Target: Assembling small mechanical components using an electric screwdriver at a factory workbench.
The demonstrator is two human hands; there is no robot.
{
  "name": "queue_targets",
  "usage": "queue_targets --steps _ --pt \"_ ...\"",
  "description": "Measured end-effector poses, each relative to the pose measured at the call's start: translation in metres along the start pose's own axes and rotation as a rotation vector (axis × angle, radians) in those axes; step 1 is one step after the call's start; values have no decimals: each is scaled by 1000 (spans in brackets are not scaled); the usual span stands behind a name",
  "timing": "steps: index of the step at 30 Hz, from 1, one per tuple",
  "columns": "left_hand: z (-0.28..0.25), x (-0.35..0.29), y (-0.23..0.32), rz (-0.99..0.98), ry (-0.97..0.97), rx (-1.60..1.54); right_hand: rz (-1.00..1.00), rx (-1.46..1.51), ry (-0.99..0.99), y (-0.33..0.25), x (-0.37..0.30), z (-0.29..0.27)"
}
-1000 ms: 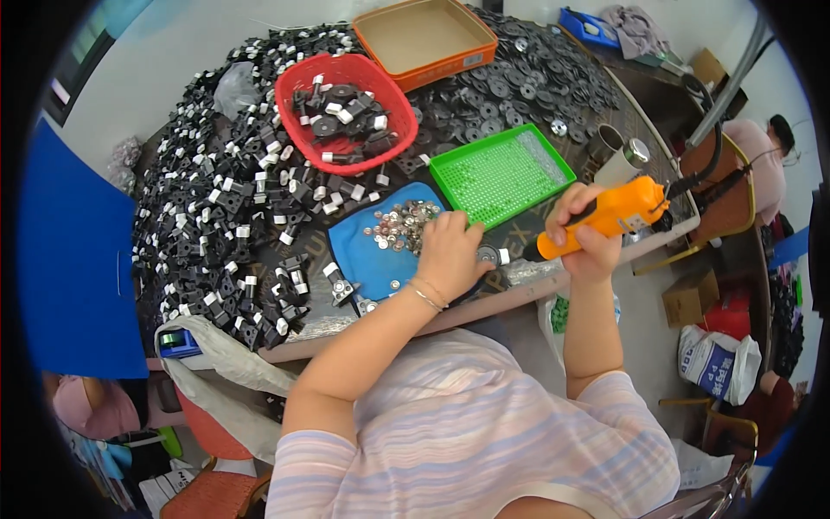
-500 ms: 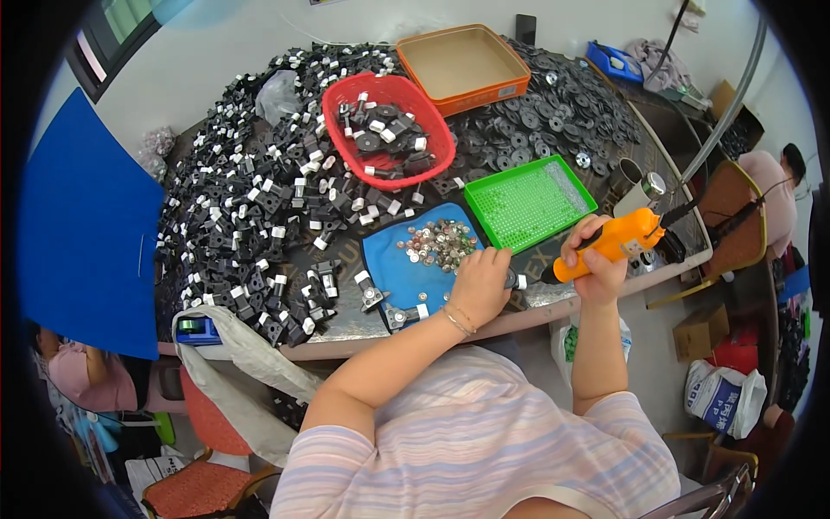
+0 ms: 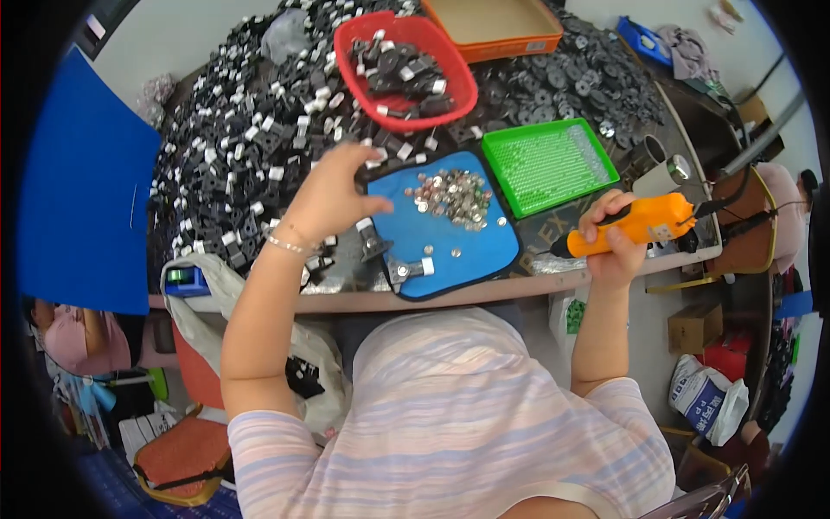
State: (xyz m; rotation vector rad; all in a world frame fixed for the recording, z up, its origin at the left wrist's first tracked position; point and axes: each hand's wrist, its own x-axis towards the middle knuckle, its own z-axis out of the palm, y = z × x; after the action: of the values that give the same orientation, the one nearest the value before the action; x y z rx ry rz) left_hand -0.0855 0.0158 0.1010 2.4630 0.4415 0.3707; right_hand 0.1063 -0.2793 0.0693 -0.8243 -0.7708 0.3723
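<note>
Over the left edge of a blue mat, my left hand is open, thumb and fingers spread, beside a pile of black parts with white ends. My right hand is closed around an orange electric screwdriver, its dark tip pointing left above the table's front edge. A heap of small shiny metal pieces lies on the mat, with a few loose ones nearer me. Two black parts, one standing and one lying with a white end, are at the mat's left corner, below my left hand.
Behind the mat stand a red basket of black parts and an orange box. A green perforated tray is right of the mat. Black discs cover the back right. A metal cup stands near the screwdriver's cable.
My left hand has moved left from near the screwdriver's tip to the pile and opened. The dark part that was by the tip is gone from there. My right hand keeps hold of the screwdriver.
</note>
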Motion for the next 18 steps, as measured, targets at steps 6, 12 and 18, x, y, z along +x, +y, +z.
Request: queue_targets --steps 6,12,18 --pt "43 -71 -40 -88 -118 -84 27 45 -35 10 9 12" --pt "66 -74 -48 -60 -56 22 38 77 -83 14 11 28" --pt "61 -55 -22 -40 70 -41 20 60 -47 12 4 22"
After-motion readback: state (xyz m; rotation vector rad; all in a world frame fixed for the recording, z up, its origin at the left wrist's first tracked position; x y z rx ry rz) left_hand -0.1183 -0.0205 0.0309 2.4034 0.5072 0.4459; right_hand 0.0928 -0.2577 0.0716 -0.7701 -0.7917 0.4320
